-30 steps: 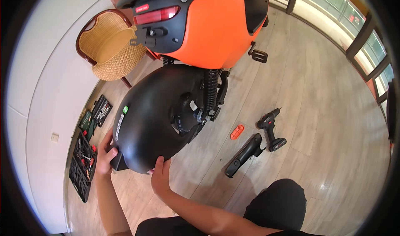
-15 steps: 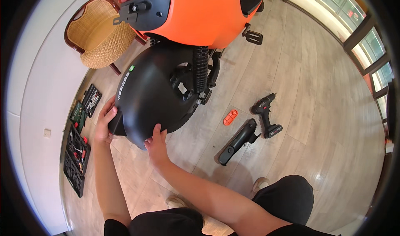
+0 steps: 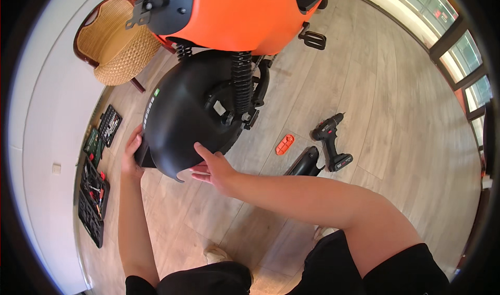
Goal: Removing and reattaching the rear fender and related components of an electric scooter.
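A glossy black rear fender (image 3: 182, 105) covers the back wheel of an orange electric bike (image 3: 239, 16). My left hand (image 3: 133, 151) grips the fender's left side by a black block-like piece there, the thumb on top and the other fingers partly hidden behind it. At the fender's lower right edge is my right hand (image 3: 214, 171), thumb on the outer surface and fingers apart, curling toward the underside. A black coil shock absorber (image 3: 241, 81) stands just right of the fender.
On the floor to the right lie a cordless drill (image 3: 330, 141), an orange plastic piece (image 3: 285, 144) and a long black part (image 3: 305, 163), half hidden by my right forearm. Opened tool cases (image 3: 94, 191) line the left wall near a wicker chair (image 3: 122, 55).
My right hand has shifted right along the fender's rim, its fingers spreading and the elbow swinging outward. My left hand stays on the fender. The bike sits slightly further left and up in view.
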A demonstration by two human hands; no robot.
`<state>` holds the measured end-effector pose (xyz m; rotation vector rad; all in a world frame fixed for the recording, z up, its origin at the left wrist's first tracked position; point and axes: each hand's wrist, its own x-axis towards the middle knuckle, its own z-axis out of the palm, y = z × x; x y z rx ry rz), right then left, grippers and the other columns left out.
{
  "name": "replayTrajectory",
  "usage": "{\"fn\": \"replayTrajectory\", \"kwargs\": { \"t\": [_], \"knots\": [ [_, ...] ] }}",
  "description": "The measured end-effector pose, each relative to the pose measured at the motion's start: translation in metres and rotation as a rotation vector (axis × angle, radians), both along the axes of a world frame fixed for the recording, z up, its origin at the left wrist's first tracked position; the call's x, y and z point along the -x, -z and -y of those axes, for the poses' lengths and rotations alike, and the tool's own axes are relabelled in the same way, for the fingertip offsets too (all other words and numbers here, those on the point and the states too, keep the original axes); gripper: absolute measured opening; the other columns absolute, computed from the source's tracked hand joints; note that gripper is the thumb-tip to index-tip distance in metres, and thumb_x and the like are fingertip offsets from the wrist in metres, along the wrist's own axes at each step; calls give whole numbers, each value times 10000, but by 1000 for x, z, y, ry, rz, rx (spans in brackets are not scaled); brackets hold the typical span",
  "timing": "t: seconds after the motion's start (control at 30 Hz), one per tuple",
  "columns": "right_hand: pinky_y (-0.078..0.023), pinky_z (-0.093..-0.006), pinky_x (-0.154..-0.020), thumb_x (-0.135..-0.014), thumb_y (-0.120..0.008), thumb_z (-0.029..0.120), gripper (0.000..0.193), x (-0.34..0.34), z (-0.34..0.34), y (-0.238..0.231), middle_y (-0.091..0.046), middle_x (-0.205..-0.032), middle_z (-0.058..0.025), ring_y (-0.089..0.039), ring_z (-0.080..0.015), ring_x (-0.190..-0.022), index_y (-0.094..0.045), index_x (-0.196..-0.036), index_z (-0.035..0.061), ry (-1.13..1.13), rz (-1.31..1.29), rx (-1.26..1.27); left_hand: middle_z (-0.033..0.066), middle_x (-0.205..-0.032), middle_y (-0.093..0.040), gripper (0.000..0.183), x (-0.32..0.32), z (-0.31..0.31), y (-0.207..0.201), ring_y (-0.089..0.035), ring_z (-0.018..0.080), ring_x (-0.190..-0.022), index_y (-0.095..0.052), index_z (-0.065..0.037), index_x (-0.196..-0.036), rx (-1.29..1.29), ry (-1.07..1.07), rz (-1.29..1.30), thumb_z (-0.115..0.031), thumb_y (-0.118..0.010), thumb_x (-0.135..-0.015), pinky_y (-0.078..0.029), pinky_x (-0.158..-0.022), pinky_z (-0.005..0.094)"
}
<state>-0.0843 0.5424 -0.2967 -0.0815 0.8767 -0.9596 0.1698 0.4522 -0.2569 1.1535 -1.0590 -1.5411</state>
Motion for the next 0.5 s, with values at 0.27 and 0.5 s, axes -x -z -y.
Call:
{"fn": "replayTrajectory", "kwargs": {
  "t": [0.27,0.5],
  "knots": [
    [-623,-408,-880,-773,-824,616,982,-5,16,5,-559,-1187,-202,-668,-260,-1028,-340,-1260,-86,-4,-86,-41,93,-1401,-596,605,-9,23,-27,-557,208,-1301,-466,11,-1477,-55,124,242,-288,-636,-978,-427,-1101,350],
    [-625,-360,-709,-796,-801,626,927,-9,13,19,-588,-1115,-213,-690,-228,-848,-352,-1174,-91,14,-99,-2,145,-1580,-418,760,11,21,-46,-381,249,-1455,-276,18,-1586,149,342,1058,-521,-439,-1076,-264,-1201,352]
  ]
}}
